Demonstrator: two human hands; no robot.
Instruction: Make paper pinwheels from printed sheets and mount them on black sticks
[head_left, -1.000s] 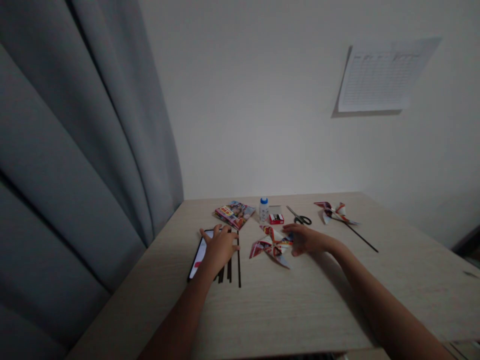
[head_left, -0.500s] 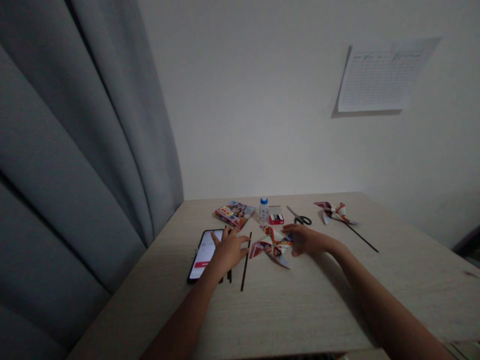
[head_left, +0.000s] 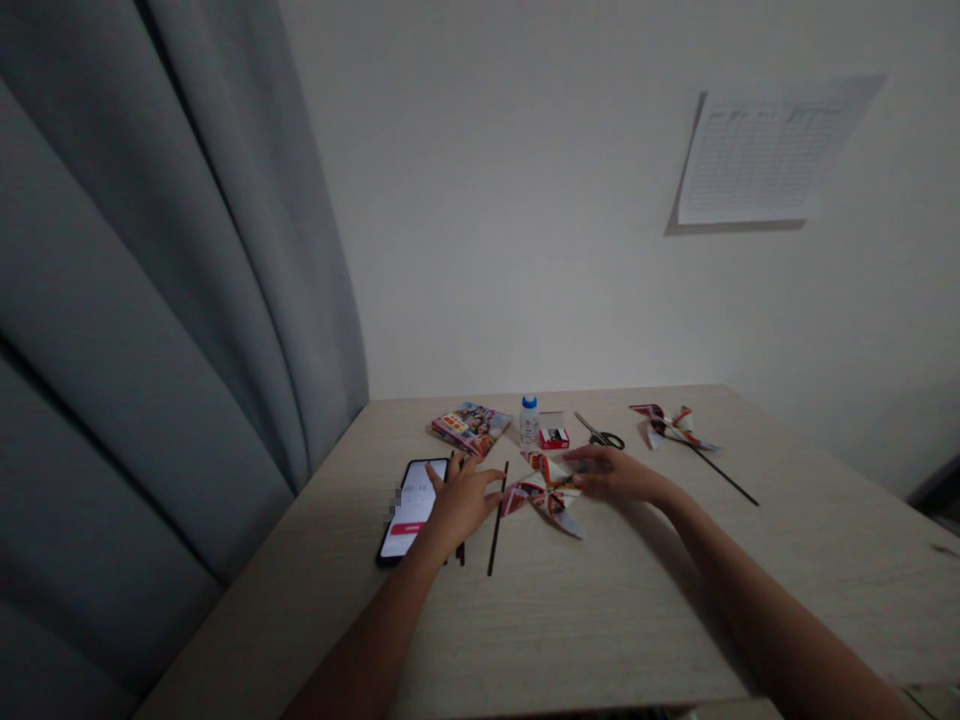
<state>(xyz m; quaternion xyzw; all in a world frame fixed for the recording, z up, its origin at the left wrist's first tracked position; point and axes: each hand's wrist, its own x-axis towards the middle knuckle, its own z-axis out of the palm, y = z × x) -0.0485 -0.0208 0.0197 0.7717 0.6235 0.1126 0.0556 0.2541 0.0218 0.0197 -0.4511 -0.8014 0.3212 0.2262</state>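
Note:
A paper pinwheel (head_left: 551, 492), folded from printed magazine-like paper, lies on the desk between my hands. My right hand (head_left: 616, 474) reaches in from the right, its thumb and fingers closed at the pinwheel's right blade. On the other side, my left hand (head_left: 466, 503) has thumb and index finger at a thin dark stick (head_left: 495, 535), pinching it just left of the pinwheel. Its other fingers spread over more dark sticks (head_left: 460, 553), which the hand partly hides. Under the left fingers' outer side is a phone (head_left: 401, 530) with a lit screen.
Behind the hands stand a small blue-capped bottle (head_left: 529, 425), a red-and-white box (head_left: 555, 437), scissors (head_left: 600, 434) and a stack of colourful booklets (head_left: 472, 428). Far right lies another pinwheel (head_left: 675, 425) on a dark stick. A grey curtain (head_left: 285, 300) borders the desk's left side.
My left hand and the dark stick have shifted slightly right, closer to the pinwheel. My right thumb has moved up and in against the pinwheel's right blade.

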